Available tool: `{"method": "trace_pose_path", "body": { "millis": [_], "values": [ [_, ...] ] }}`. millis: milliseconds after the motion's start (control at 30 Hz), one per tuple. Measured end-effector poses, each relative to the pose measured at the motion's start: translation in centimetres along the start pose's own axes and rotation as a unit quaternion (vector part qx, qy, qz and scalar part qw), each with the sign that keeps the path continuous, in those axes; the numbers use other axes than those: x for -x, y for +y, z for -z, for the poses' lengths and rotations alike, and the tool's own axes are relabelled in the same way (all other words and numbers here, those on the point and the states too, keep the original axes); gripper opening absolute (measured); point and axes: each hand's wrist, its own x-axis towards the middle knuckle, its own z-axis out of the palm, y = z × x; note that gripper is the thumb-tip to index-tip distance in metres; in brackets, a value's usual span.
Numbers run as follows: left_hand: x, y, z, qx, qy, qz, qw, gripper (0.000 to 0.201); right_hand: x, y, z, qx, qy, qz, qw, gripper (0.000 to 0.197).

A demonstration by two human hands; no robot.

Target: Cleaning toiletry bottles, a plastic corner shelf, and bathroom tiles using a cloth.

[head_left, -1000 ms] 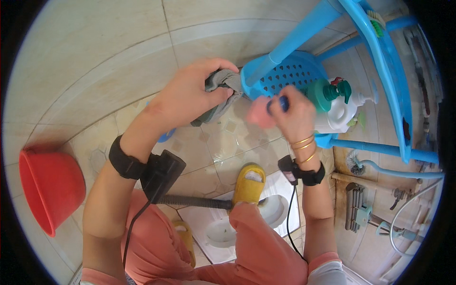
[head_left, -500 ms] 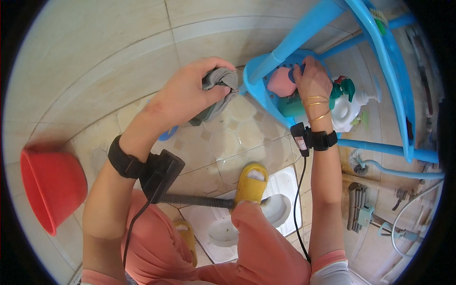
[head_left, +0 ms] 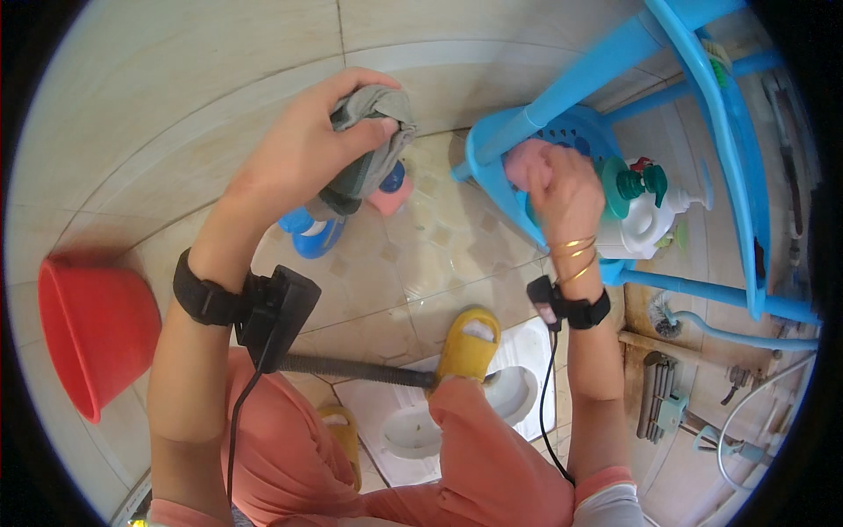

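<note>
My left hand [head_left: 307,145] is raised over the tiled floor, its fingers closed around a bunched grey cloth [head_left: 373,145]. My right hand [head_left: 562,184] reaches onto a shelf of the blue plastic rack [head_left: 492,145] and grips a pink bottle [head_left: 524,162] standing there. Beside that hand on the shelf stand a green-capped container [head_left: 615,189] and a white pump bottle with a green top [head_left: 654,211]. Under my left hand, on the floor, lie a blue bottle [head_left: 312,233] and a pink container with a blue cap [head_left: 389,189].
A red bucket [head_left: 92,329] stands at the left by the wall. Below me are my yellow slippers [head_left: 468,342] on a white squat toilet pan [head_left: 527,386]. Pipes, a hose and a brush [head_left: 663,312] crowd the floor at the right.
My right hand has carried the pink bottle from in front of the rack onto its shelf. My left hand with the cloth has lifted slightly.
</note>
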Motion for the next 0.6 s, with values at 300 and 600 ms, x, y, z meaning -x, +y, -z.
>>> {"method": "trace_pose_path", "body": {
  "millis": [300, 600],
  "values": [
    [0.4, -0.5, 0.9, 0.006, 0.037, 0.003, 0.999, 0.03, 0.3, -10.0, -2.6, -0.325, -0.076, 0.064, 0.94, 0.028],
    [0.7, -0.8, 0.4, 0.013, 0.047, -0.001, 0.999, 0.029, -1.4, -13.0, -5.5, -0.21, -0.263, 0.01, 0.942, 0.03]
  ]
}}
